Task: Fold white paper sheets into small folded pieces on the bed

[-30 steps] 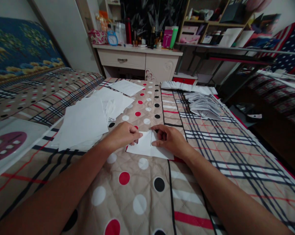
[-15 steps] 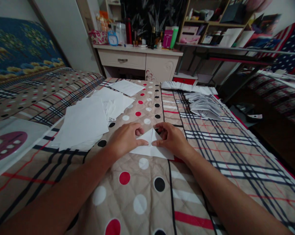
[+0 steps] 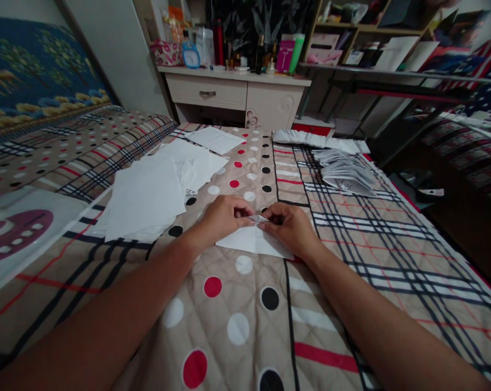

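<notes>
A white sheet of paper (image 3: 251,240), folded into a pointed shape, lies on the quilted bedspread (image 3: 245,304) in front of me. My left hand (image 3: 224,215) pinches the tip of the paper from the left, fingers closed. My right hand (image 3: 291,225) pinches the same tip from the right, fingers curled. The two hands meet at the paper's upper point. The lower part of the sheet lies flat between my wrists.
A loose pile of white sheets (image 3: 147,193) lies to the left, with one more sheet (image 3: 215,139) further back. Stacks of folded papers (image 3: 345,174) sit at the right rear. A cluttered dresser (image 3: 233,95) and shelves stand beyond the bed.
The paper's top corners were folded in to a point, and both hands have moved up and together onto its tip. The camera has tilted slightly.
</notes>
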`<state>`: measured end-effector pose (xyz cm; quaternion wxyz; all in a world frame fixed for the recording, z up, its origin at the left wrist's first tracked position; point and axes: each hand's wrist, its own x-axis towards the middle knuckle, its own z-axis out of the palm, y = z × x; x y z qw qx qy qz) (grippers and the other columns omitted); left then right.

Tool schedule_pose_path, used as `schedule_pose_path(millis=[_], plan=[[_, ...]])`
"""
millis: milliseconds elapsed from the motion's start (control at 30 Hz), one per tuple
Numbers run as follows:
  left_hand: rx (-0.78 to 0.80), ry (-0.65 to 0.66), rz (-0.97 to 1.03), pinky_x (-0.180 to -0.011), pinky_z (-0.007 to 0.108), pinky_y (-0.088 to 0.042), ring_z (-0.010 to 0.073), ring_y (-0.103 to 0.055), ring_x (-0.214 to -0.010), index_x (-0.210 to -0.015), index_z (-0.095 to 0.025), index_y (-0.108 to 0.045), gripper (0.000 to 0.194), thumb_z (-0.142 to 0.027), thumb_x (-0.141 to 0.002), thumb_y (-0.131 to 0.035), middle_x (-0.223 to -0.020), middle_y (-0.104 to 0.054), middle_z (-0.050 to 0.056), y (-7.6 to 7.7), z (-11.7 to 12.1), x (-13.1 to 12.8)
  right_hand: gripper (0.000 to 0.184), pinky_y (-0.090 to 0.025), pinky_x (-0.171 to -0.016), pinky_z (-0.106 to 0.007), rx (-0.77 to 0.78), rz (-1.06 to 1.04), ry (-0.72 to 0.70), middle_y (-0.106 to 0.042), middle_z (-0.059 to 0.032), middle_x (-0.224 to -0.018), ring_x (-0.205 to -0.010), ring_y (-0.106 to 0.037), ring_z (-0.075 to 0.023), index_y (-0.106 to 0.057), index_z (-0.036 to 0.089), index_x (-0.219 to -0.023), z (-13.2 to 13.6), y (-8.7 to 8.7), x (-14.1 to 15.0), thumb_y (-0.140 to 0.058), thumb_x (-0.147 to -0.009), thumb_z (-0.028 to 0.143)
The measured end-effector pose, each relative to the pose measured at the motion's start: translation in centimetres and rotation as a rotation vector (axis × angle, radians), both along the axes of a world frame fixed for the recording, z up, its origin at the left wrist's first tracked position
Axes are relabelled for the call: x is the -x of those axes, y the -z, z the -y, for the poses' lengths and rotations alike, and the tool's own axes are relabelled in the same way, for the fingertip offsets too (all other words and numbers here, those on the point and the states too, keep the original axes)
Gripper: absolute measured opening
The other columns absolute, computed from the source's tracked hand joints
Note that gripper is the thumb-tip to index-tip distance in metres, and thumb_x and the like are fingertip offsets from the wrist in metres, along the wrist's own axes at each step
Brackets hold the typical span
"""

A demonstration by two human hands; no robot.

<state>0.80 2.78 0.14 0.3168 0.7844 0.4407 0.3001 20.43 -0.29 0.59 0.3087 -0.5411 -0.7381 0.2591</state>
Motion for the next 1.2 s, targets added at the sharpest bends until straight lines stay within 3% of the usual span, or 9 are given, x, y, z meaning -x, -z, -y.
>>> schedule_pose_path(millis=[67, 133, 433, 633, 967, 1200], plan=[[-0.054, 0.066, 0.034, -0.057, 0.023, -0.041, 0.0107, -0.055, -0.062, -0.074, -0.015, -0.072, 0.005, -0.02, -0.073, -0.072, -0.07, -0.065, 0.001, -0.3, 0.1, 0.1, 0.0, -0.039, -0.062, -0.024, -0.066, -0.04, -0.064, -0.065, -0.0009, -0.075, -0.068, -0.056, -0.0133, -0.069, 0.018, -0.074, 0.0, 0.2, -0.1, -0.07, -0.074, 0.018], [-0.105, 0.104, 0.036, -0.059, 0.023, -0.043, 0.0114, -0.057, -0.065, -0.072, -0.016, -0.073, 0.003, -0.016, -0.074, -0.07, -0.07, -0.064, 0.002, -0.5, 0.2, 0.3, 0.008, -0.041, -0.067, -0.024, -0.13, -0.042, -0.141, -0.065, -0.0023, -0.079, -0.074, -0.058, -0.0144, -0.07, 0.018, -0.075, 0.1, 0.2, -0.2, -0.066, -0.076, 0.012], [-0.294, 0.238, -0.104, -0.069, 0.024, -0.047, 0.0117, -0.061, -0.073, -0.081, -0.019, -0.075, 0.019, -0.007, -0.081, -0.061, -0.077, -0.066, 0.002, -0.6, 0.4, 1.2, 0.031, -0.045, -0.073, -0.027, -0.263, 0.138, -0.303, -0.064, -0.0054, -0.087, -0.083, -0.059, -0.0163, -0.076, 0.022, -0.087, 0.7, -0.3, -0.5, -0.052, -0.082, 0.003], [-0.398, 0.281, -0.26, -0.072, 0.026, -0.047, 0.0142, -0.06, -0.078, -0.087, -0.02, -0.075, 0.028, -0.003, -0.083, -0.053, -0.078, -0.063, 0.003, -0.9, 0.8, 1.4, 0.036, -0.045, -0.075, -0.028, -0.325, 0.223, -0.355, -0.063, -0.0075, -0.089, -0.085, -0.057, -0.0174, -0.076, 0.019, -0.092, 1.1, -0.7, -0.5, -0.048, -0.08, -0.001], [-0.468, 0.319, -0.404, -0.075, 0.027, -0.047, 0.0158, -0.057, -0.082, -0.086, -0.019, -0.073, 0.034, 0.002, -0.079, -0.048, -0.079, -0.062, 0.003, -1.6, 1.3, 1.0, 0.028, -0.043, -0.075, -0.029, -0.345, 0.328, -0.374, -0.06, -0.0084, -0.088, -0.086, -0.054, -0.0189, -0.074, 0.017, -0.089, 1.6, -1.2, -0.2, -0.052, -0.081, 0.003], [-0.573, 0.354, -0.372, -0.071, 0.028, -0.048, 0.0158, -0.056, -0.077, -0.084, -0.018, -0.074, 0.03, 0.0, -0.082, -0.05, -0.076, -0.061, 0.003, -1.4, 1.2, 1.1, 0.027, -0.042, -0.072, -0.029, -0.396, 0.357, -0.389, -0.059, -0.0078, -0.086, -0.083, -0.052, -0.0189, -0.072, 0.016, -0.082, 1.6, -1.2, -0.1, -0.051, -0.079, -0.001]])
